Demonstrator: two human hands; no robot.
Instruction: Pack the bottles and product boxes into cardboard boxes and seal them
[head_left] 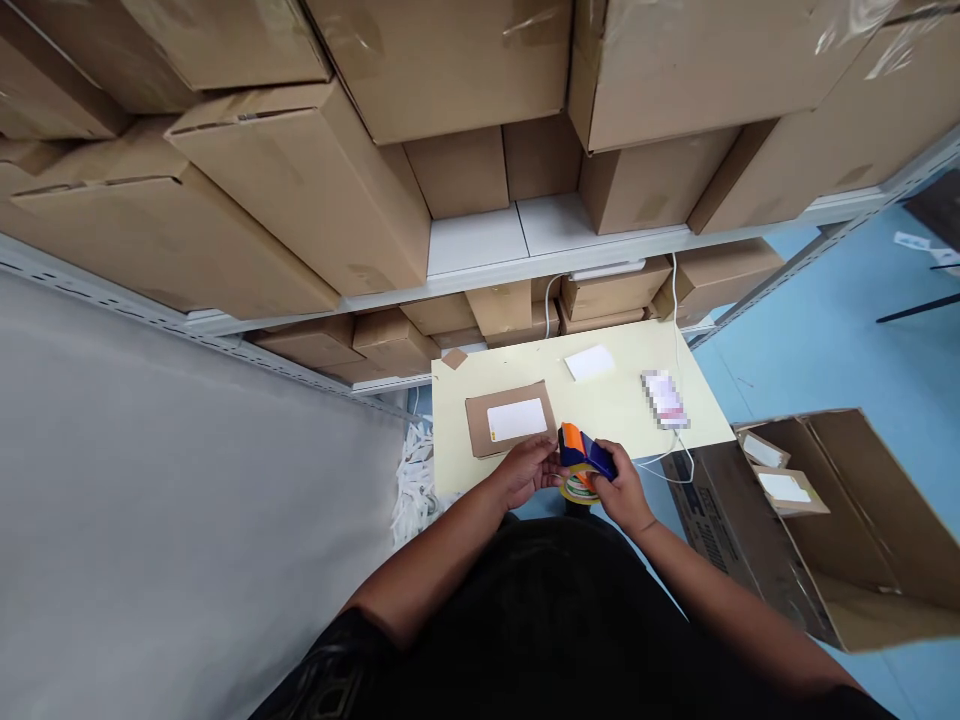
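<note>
Both hands meet at the near edge of a small pale yellow table (622,405). My right hand (620,487) grips a blue and orange tape dispenser (583,452) that carries a roll of tape (578,488). My left hand (527,468) has its fingers closed at the dispenser's left side, pinching at its front end. Just left of the hands lies a small brown cardboard parcel (510,418) with a white label on top.
A white card (589,362), a blurred phone (664,398) on a white cable and a cardboard scrap (454,358) lie on the table. An open carton (825,520) with labelled parcels stands at right. Shelves of cartons (300,190) rise behind. White paper strips (415,480) litter the floor.
</note>
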